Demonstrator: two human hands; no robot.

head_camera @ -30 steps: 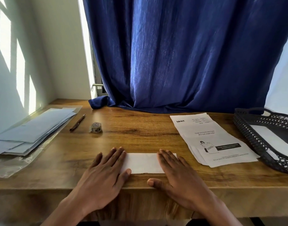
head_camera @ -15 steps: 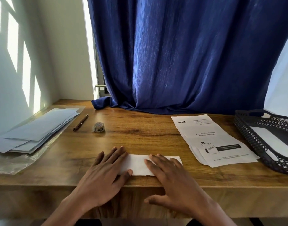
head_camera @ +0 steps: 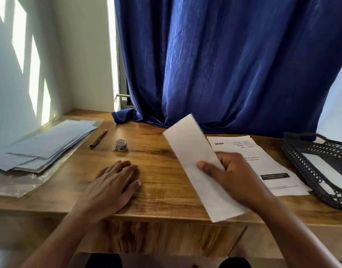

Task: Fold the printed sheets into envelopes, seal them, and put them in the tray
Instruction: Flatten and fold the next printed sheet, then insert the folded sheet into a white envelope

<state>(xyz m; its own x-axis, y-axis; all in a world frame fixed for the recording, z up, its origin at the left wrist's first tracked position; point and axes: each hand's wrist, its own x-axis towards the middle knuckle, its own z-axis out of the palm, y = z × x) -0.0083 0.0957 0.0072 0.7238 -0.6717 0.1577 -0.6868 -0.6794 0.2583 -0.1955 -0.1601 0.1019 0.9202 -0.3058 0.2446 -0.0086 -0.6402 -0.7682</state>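
Nearest, left hand [head_camera: 116, 182] flat on the table [head_camera: 162, 182], fingers relaxed, holding nothing. Right hand [head_camera: 234, 176] pinching the folded sheet [head_camera: 197, 157], lifted and tilted above the printed sheets [head_camera: 278, 171]. Farther right, tray [head_camera: 294, 155]; far left, envelopes [head_camera: 44, 146].

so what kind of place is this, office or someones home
Most likely a home desk by a window, not an office. A wooden desk stands in a corner against a blue curtain, with a stack of envelopes on it and the right hand holding a folded sheet.
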